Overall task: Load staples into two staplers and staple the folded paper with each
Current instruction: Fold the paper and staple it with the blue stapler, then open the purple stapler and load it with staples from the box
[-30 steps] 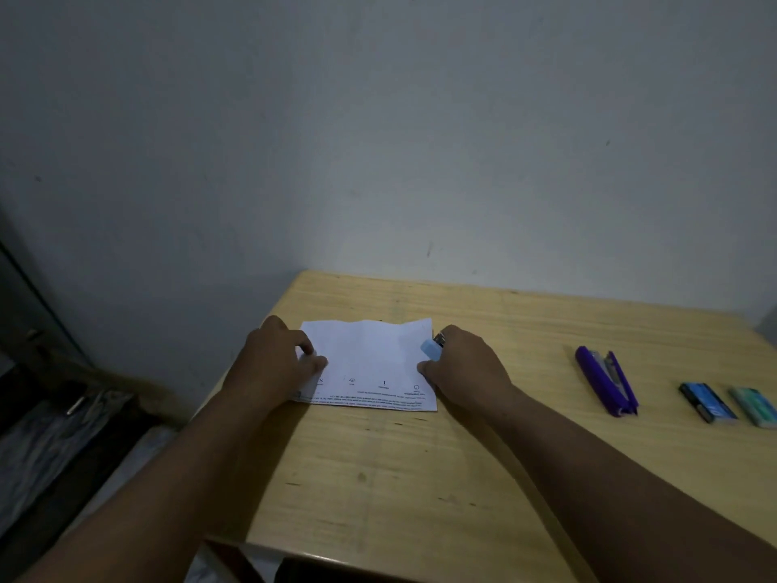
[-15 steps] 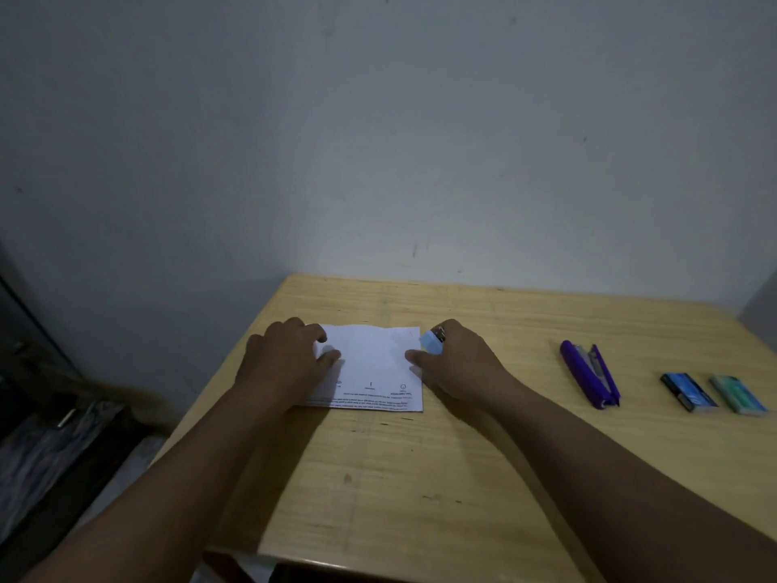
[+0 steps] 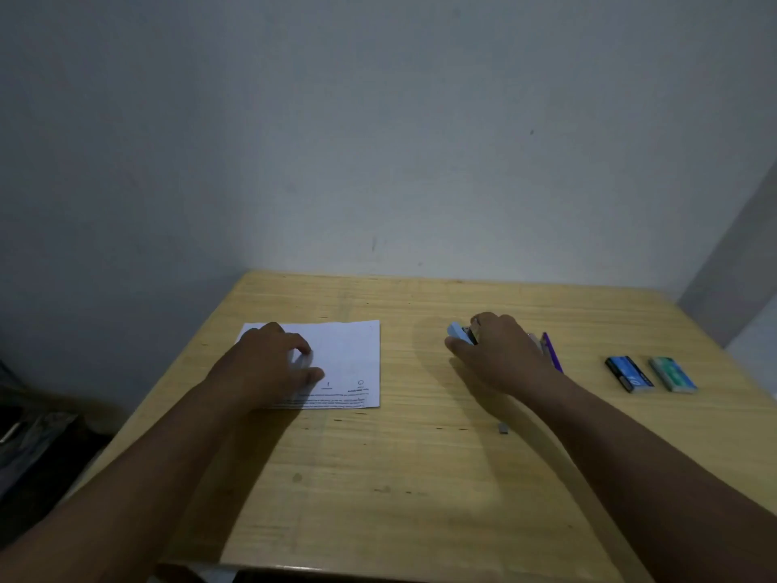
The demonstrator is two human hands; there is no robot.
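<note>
The folded white paper lies on the wooden table at the left. My left hand rests on its left part with the fingers curled and the thumb on the sheet. My right hand grips a small light-blue stapler to the right of the paper, clear of the sheet. A purple stapler lies just behind that hand, mostly hidden by it. A blue staple box and a green staple box lie side by side at the far right.
A small grey strip of staples lies on the table below my right forearm. A grey wall stands along the table's far edge. The table's left edge drops to a dark floor with clutter.
My right hand has carried the light-blue stapler away from the paper's right edge, rightward toward the purple stapler. My left hand stays on the paper.
</note>
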